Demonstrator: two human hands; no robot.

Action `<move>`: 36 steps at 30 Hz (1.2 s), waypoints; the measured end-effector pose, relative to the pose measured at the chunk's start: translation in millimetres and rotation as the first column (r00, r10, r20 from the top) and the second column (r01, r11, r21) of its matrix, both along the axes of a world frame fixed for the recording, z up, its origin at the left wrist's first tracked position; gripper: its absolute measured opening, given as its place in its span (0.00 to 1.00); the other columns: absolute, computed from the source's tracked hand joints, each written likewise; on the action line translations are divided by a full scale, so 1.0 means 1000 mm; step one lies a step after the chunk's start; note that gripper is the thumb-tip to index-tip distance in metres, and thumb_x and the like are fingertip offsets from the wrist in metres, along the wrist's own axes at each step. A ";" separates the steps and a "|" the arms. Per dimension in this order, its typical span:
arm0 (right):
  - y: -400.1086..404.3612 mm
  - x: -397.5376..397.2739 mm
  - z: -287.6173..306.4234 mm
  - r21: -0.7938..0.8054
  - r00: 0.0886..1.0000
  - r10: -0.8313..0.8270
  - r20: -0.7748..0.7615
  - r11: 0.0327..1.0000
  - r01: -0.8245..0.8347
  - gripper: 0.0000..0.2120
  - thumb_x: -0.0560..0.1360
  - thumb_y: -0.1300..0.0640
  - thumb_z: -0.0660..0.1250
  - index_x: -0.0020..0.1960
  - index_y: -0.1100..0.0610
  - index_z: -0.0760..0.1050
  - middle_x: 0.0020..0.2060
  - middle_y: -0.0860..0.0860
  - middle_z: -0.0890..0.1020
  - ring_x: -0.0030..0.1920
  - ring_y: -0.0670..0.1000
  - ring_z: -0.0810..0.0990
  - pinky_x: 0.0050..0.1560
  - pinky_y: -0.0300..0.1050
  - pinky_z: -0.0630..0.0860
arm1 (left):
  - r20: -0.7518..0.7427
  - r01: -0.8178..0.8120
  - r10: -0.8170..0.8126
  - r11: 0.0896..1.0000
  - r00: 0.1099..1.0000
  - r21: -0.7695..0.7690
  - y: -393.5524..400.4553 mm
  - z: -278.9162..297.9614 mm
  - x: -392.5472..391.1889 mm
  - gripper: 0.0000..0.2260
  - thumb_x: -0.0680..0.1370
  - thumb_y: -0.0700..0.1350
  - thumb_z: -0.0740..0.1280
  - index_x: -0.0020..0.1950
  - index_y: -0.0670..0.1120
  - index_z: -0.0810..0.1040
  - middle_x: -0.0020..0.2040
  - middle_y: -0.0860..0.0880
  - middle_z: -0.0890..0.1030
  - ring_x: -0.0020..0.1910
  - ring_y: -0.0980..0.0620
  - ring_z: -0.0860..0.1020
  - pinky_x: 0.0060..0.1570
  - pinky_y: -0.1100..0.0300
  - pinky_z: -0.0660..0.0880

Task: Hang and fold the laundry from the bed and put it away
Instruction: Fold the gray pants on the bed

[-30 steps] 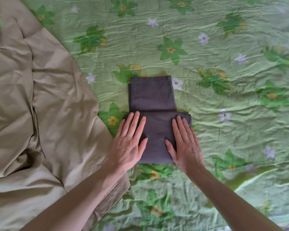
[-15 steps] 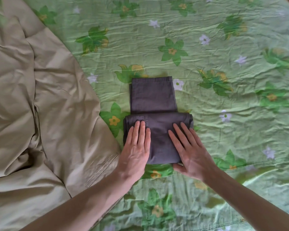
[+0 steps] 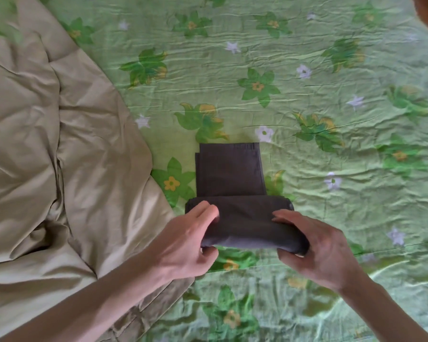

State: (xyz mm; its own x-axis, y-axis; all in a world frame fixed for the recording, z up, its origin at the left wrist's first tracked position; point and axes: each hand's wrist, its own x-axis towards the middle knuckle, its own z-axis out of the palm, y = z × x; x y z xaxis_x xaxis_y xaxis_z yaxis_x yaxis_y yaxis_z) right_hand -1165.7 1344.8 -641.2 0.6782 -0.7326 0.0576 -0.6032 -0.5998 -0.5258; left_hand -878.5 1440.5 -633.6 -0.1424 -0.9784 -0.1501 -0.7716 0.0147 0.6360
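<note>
Dark grey trousers (image 3: pixel 230 171) lie mid-fold on the green sheet (image 3: pixel 331 70), just beside the beige duvet (image 3: pixel 47 144). Left hand (image 3: pixel 183 245) and right hand (image 3: pixel 316 250) each grip the near folded edge. Next, probably: roll it away over the far part, keeping edges aligned.

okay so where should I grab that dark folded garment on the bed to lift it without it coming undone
Grip the thick folded end nearest you, coming in from both short sides, as the left hand and right hand do on the dark garment. That end holds the stacked layers, so thumbs under and fingers on top should clamp them together; the thinner far end would likely flop open.
</note>
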 end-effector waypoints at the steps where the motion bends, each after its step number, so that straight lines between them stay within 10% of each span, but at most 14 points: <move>1: -0.002 -0.002 0.004 0.068 0.997 -0.038 0.061 0.997 0.034 0.26 0.68 0.48 0.73 0.66 0.51 0.80 0.55 0.37 0.85 0.47 0.40 0.85 0.47 0.41 0.83 | -0.047 -0.026 0.025 0.999 0.999 -0.021 0.000 0.001 0.005 0.14 0.69 0.42 0.68 0.51 0.50 0.70 0.44 0.58 0.70 0.30 0.55 0.70 0.29 0.65 0.64; 6: -0.016 0.014 0.013 0.321 0.896 -0.363 0.256 0.906 0.275 0.28 0.67 0.43 0.80 0.62 0.49 0.76 0.50 0.37 0.87 0.49 0.41 0.87 0.51 0.37 0.81 | -0.409 -0.376 0.342 0.927 0.846 -0.002 -0.005 0.000 0.014 0.15 0.70 0.39 0.71 0.55 0.49 0.77 0.42 0.54 0.81 0.39 0.51 0.81 0.34 0.60 0.79; 15: -0.067 0.059 -0.008 0.427 0.764 -0.569 0.305 0.799 0.424 0.25 0.80 0.44 0.69 0.73 0.51 0.68 0.52 0.29 0.79 0.53 0.29 0.77 0.51 0.23 0.70 | -0.588 -0.784 0.779 0.499 0.219 0.370 -0.051 -0.005 -0.007 0.12 0.79 0.42 0.75 0.60 0.50 0.77 0.52 0.55 0.84 0.49 0.67 0.81 0.50 0.74 0.73; 18: -0.080 0.076 -0.026 0.450 0.737 -0.611 0.289 0.766 0.458 0.26 0.85 0.52 0.64 0.79 0.54 0.59 0.60 0.32 0.70 0.55 0.23 0.71 0.57 0.20 0.64 | -0.557 -0.785 0.793 0.500 0.246 0.365 -0.067 -0.009 -0.004 0.07 0.80 0.42 0.73 0.55 0.48 0.76 0.45 0.57 0.80 0.40 0.72 0.78 0.44 0.77 0.71; 23: -0.103 0.087 -0.044 0.403 0.796 -0.597 0.099 0.755 0.517 0.25 0.86 0.47 0.59 0.80 0.52 0.60 0.67 0.50 0.74 0.66 0.50 0.73 0.68 0.48 0.69 | -0.436 -0.766 0.847 0.490 0.304 0.417 -0.091 -0.035 0.013 0.09 0.82 0.48 0.71 0.55 0.47 0.73 0.45 0.54 0.76 0.44 0.59 0.78 0.39 0.73 0.70; 27: -0.101 0.091 -0.049 0.008 0.881 -0.471 -0.035 0.882 0.472 0.31 0.86 0.43 0.54 0.84 0.56 0.54 0.78 0.58 0.65 0.77 0.59 0.64 0.77 0.60 0.63 | -0.146 -0.775 0.774 0.628 0.616 0.063 -0.091 -0.058 0.018 0.22 0.82 0.48 0.69 0.73 0.41 0.69 0.67 0.44 0.74 0.69 0.43 0.72 0.69 0.53 0.71; 31: -0.091 0.100 -0.065 -0.124 0.964 -0.184 -0.193 0.979 0.162 0.31 0.86 0.39 0.50 0.85 0.53 0.56 0.84 0.53 0.57 0.84 0.53 0.51 0.83 0.57 0.52 | 0.154 -0.416 0.461 0.874 0.874 -0.252 -0.089 -0.070 0.013 0.24 0.87 0.49 0.58 0.82 0.42 0.63 0.82 0.42 0.63 0.83 0.44 0.59 0.81 0.45 0.59; 36: -0.091 0.100 -0.097 -0.063 0.956 -0.153 -0.250 0.988 0.141 0.33 0.85 0.37 0.51 0.85 0.51 0.52 0.85 0.50 0.52 0.85 0.50 0.44 0.83 0.56 0.49 | 0.309 -0.258 0.304 0.949 0.901 -0.182 -0.086 -0.103 0.013 0.27 0.88 0.55 0.53 0.86 0.46 0.55 0.86 0.46 0.52 0.85 0.47 0.49 0.80 0.42 0.59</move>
State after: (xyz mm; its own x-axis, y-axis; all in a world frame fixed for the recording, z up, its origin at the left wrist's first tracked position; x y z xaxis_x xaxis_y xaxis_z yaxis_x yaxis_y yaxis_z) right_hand -1065.9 1253.4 -737.8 0.5598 -0.8258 -0.0677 -0.7963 -0.5136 -0.3197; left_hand -865.1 1354.2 -736.1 0.1761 -0.9844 -0.0057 -0.9207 -0.1667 0.3530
